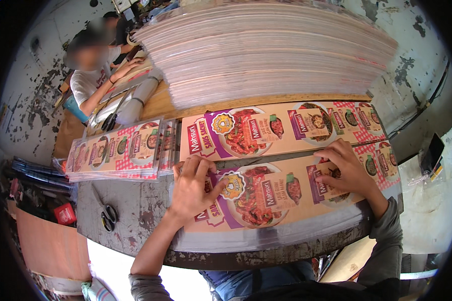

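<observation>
A long cardboard strip printed with food pictures [258, 200] lies before me, with a band of clear plastic [266, 241] along its near edge. My left hand [192, 188] rests on its left end, fingers bent near the far edge and thumb stretched over the print. On the right half lies my right hand [347, 170], its thumb and fingers apart and the fingertips close to the far edge. Neither hand visibly grips anything. Just beyond, a matching printed strip [236, 150] runs parallel. How the plastic meets the card under my hands is hidden.
Plastic-covered printed strips [113, 150] are piled at the left. Black-handled scissors [107, 218] lie on the worn dark table [138, 215]. A tall stack of flat sheets [276, 55] stands behind. Far left, a person's hand [130, 70] works near rolled clear plastic [143, 93].
</observation>
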`<state>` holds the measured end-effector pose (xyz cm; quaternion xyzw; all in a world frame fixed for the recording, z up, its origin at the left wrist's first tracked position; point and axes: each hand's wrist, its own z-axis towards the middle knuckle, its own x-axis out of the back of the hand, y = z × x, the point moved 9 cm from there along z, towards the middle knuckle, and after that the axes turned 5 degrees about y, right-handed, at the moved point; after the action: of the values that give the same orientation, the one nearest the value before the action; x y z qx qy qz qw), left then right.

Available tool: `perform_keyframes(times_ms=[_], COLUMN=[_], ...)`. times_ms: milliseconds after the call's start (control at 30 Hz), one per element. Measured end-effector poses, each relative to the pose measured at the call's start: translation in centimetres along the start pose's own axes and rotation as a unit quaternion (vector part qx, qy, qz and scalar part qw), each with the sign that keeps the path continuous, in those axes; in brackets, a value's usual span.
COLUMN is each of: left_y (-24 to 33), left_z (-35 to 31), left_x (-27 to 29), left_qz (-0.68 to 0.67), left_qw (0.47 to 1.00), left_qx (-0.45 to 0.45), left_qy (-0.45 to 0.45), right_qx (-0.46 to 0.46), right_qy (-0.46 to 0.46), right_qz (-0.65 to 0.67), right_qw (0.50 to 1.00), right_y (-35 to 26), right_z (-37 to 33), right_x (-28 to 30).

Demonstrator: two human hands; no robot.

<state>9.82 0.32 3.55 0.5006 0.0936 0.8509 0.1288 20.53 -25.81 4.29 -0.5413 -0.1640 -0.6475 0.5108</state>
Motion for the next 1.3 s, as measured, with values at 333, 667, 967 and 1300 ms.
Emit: perform_keyframes(times_ms=[333,667,967,1300], left_y=[0.0,0.6,0.1,-0.2], left_z=[0.3,0.4,0.6,0.7], left_x=[0.5,1.7,1.7,1.4], left_qz=[-0.024,0.008,-0.001,-0.005], left_qw=[1.000,0.999,0.998,0.998], left_qx=[0.010,-0.036,-0.041,-0.046], left_qy=[0.007,0.031,0.041,0.039], right_qx=[-0.003,-0.035,-0.033,-0.068], right_qy=[0.013,-0.006,0.005,0.008], right_qz=[0.028,-0.020,-0.008,0.013], right_qw=[1.000,0.999,0.999,0.998], right_y=[0.6,1.5,3.6,3.8], right_z=[-0.2,-0.2,-0.7,-0.6], right_x=[0.0,2.4,3.0,2.3])
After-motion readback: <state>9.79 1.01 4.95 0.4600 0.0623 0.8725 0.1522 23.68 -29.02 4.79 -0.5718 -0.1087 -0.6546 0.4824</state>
